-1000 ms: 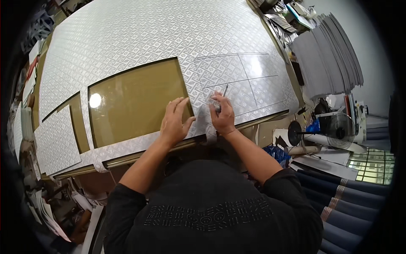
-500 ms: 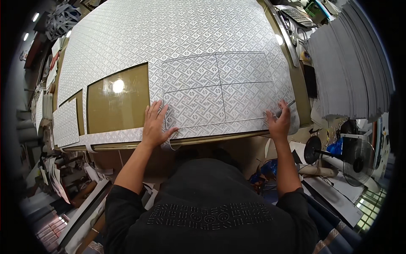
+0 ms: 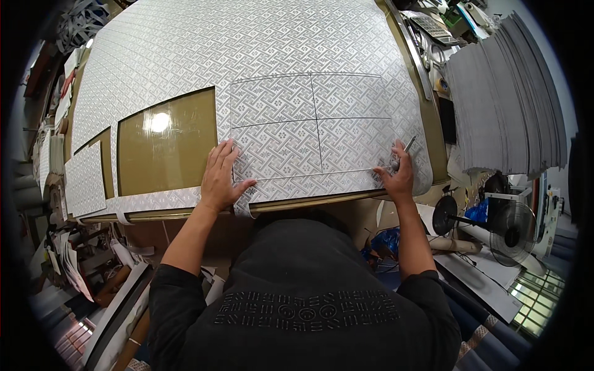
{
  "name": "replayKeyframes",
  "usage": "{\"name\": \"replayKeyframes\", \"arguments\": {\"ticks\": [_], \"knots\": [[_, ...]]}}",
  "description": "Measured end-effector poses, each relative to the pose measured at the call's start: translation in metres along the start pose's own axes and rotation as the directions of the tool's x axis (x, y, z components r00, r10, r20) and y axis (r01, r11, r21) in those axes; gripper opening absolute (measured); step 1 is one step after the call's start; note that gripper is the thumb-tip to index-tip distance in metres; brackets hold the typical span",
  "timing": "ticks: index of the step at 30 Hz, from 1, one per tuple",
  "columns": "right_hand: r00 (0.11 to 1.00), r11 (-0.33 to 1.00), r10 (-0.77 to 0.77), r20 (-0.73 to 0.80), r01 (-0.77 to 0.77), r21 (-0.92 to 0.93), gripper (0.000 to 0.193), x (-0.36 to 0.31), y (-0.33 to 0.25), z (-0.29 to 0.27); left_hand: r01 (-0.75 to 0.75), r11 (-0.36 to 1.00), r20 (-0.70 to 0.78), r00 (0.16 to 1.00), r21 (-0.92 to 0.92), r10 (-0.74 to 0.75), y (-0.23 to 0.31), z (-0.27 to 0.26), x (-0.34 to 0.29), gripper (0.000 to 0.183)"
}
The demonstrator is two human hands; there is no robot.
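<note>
A clear rectangular sheet (image 3: 351, 94) marked with dark crossing lines lies flat on a large grey-and-white patterned sheet (image 3: 247, 46), near the table's front edge. At its left edge rests my left hand (image 3: 218, 176), open, fingers pointing away from me and thumb spread to the right. My right hand (image 3: 399, 178) is at the lower right corner, its thumb against the clear sheet's edge. A slim grey pen-like tool (image 3: 409, 144) is held in its curled fingers, tip pointing up and away; its exact kind I cannot make out.
Left of my left hand is a rectangular cutout (image 3: 164, 148) showing the olive tabletop. A loose patterned piece (image 3: 85, 179) lies farther left. A tall stack of grey sheets (image 3: 504, 102) stands at right, with a fan (image 3: 513, 235) below it. A metal straightedge (image 3: 411, 52) lies along the right side.
The clear sheet has shifted slightly left, toward the cutout. My right hand has moved left with it, and the tool now points more upward. The whole view has shifted a little.
</note>
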State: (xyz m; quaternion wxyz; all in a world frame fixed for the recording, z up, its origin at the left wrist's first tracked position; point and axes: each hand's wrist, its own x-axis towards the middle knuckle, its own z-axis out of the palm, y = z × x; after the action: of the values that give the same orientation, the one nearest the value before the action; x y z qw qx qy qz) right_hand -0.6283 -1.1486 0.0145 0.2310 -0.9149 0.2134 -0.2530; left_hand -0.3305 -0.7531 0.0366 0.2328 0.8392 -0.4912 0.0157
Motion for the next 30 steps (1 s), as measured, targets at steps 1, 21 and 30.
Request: {"name": "replayKeyframes", "arguments": {"ticks": [1,21,30], "knots": [[0.999,0.999,0.036,0.003,-0.036,0.011,0.072,0.0,-0.001,0.0,0.004,1.0,0.006,1.0,0.011,-0.004,0.001,-0.001,0.0,0.084],[0.977,0.977,-0.201,0.071,0.205,-0.053,0.064,0.017,0.006,-0.012,0.031,0.999,-0.005,1.0,0.036,-0.031,0.007,0.004,0.001,0.083],[0.973,0.976,-0.219,0.076,0.22,0.002,0.058,0.016,0.011,-0.015,0.038,0.996,0.025,0.999,0.078,-0.04,0.013,0.004,0.007,0.084]]}}
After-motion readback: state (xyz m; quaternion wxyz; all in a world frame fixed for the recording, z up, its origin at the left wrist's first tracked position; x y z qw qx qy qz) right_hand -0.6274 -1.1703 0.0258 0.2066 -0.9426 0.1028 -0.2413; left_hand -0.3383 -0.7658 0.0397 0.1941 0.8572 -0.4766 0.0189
